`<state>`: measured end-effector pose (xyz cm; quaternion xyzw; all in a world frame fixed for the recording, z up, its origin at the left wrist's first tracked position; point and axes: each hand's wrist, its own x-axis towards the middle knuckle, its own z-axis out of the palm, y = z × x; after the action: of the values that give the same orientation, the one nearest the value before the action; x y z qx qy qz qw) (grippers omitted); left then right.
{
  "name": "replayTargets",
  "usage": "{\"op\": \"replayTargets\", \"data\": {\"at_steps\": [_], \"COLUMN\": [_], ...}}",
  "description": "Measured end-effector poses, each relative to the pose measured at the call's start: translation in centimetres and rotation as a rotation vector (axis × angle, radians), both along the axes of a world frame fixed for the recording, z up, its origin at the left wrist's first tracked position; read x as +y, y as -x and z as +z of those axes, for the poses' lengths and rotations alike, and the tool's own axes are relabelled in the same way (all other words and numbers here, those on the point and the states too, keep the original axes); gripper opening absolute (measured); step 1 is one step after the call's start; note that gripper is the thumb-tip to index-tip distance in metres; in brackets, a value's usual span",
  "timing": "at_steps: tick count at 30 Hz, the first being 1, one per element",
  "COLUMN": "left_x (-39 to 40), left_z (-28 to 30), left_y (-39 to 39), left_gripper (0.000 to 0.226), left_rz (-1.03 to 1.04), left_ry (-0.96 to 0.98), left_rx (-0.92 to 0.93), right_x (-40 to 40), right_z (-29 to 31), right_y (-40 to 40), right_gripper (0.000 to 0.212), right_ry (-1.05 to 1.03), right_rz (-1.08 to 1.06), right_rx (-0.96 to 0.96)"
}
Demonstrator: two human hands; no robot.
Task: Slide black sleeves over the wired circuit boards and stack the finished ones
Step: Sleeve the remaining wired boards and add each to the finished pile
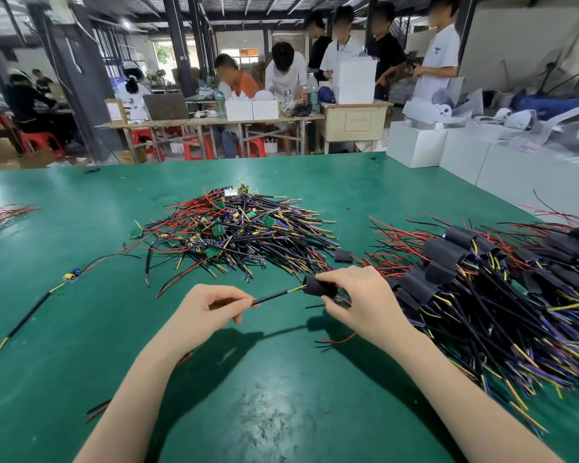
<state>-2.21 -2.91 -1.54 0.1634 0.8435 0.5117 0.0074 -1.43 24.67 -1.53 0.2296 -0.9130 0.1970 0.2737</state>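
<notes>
right hand (355,295) pinches black sleeve (318,288) | left hand (211,309) pinches black cable (270,298) | cable axis runs left-right, entering sleeve mouth | finished stack (465,289) nearer right hand

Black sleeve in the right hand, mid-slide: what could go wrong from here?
1. The left hand pulls only the cable; a snag in the black sleeve could strain the solder joints.
2. The right hand works close beside the finished stack, whose loose wires may hook and drag along.
</notes>
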Motion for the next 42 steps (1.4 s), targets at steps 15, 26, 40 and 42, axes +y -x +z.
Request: {"op": "replayTargets", "data": {"at_steps": [15,26,40,42], "left_x": [-1.8,-0.7,0.4,0.7], "left_z": [0.9,0.3,1.2,1.1], "left_y": [-0.7,-0.5,-1.1,-1.2], "left_gripper": [0.040,0.006,0.016,0.006], "left_rz": [-0.092,-0.149,-0.131,-0.112], "left_ry": [0.398,0.183,-0.156,-0.197], "left_rx": [0.031,-0.061,-0.114,-0.165], "right_x": [-1.0,-2.6,-2.6,-2.8], "right_z": [0.2,-0.1,0.3,0.3], "right_y": [-0.5,-1.1,-1.6,-1.5], "right_gripper": [0.023,0.023,0.026,0.025], "right_ry": [-0.278,-0.214,0.017,-0.004], "right_rz": [0.094,0.169,0.208,0.187], "right_rx": [0.158,0.111,0.074,0.102]}}
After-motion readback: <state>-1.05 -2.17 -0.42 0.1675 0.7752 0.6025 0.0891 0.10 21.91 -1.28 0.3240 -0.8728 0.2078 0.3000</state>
